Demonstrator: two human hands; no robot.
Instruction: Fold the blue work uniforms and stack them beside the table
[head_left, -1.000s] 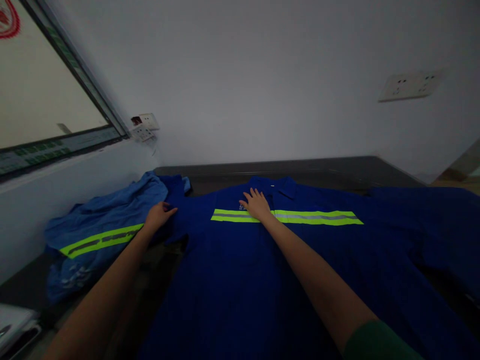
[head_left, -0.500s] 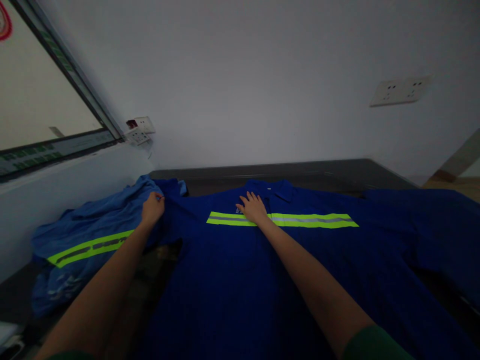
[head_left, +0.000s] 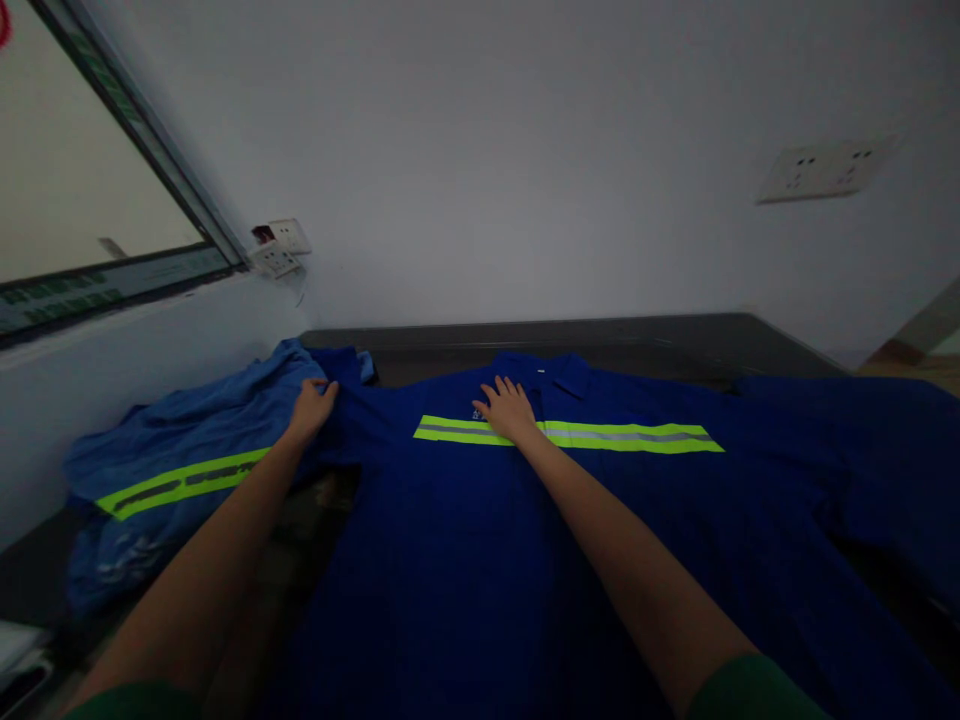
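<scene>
A dark blue work shirt [head_left: 465,520] with a yellow-green reflective stripe across its chest lies spread out, collar toward the wall. My right hand [head_left: 508,408] rests on its chest beside the collar, fingers spread, over the stripe's upper edge. At the left, my left hand [head_left: 313,405] is closed, pinching the shirt's sleeve where it meets a lighter blue garment. That lighter garment [head_left: 210,420], crumpled and with a reflective stripe of its own, lies to the left, partly behind my left forearm.
The dark table [head_left: 600,333] runs along a grey wall. Dark blue cloth [head_left: 885,430] lies at the right. Wall sockets are at the right [head_left: 829,170] and left [head_left: 276,258]; a window frame stands at the upper left. A white object [head_left: 19,650] sits at the lower left.
My left hand has shifted slightly right with the sleeve fabric. My right hand stays on the chest. The view has moved a little.
</scene>
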